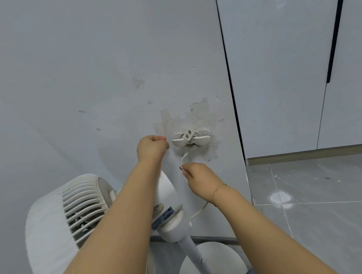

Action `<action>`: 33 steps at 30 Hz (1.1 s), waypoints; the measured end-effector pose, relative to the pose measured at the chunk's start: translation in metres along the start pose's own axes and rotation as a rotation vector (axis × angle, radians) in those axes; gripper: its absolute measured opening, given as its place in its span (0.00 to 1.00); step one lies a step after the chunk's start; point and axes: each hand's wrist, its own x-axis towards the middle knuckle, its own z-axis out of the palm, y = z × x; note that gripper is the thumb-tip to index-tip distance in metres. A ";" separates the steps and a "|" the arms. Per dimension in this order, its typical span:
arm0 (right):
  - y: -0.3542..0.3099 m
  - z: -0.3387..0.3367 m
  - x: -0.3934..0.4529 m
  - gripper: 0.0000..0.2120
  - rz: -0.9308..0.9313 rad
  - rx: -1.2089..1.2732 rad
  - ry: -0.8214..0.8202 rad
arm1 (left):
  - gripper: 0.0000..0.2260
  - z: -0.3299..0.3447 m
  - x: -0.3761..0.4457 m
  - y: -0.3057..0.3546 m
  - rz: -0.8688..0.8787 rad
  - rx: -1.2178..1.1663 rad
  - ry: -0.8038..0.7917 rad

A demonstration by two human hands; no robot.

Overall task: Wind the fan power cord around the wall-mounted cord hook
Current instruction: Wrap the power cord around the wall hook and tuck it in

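White cord hook (191,140) fixed to grey wall (80,69), on a patch of scuffed, peeling paint. Cord already wound around hook in several turns, plug (189,134) tucked on top with prongs pointing out. One strand of white cord (185,155) dropping from hook's underside down to right hand (198,175). Right grip narrow: thumb and forefinger pinching cord just below hook, thin gold bracelet (218,189) on wrist. More cord showing below right forearm, curving back toward fan. Left hand (152,148) raised just left of hook, fingers curled into a loose fist close to hook's left wing; whether touching hook or holding anything, cannot tell. White pedestal fan (83,208) standing against wall below left arm, slatted rear grille facing up, label on motor housing, pole (196,254) running down to round base (223,263) on floor. Grey tiled floor (337,210) to right, with a white smear (280,197) near a tile joint. White cabinet doors (279,61) beyond wall's edge, dark vertical handle (335,29) on one.
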 end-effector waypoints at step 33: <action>-0.001 0.003 -0.008 0.19 0.185 0.359 0.097 | 0.07 0.004 0.014 0.001 -0.112 0.355 -0.354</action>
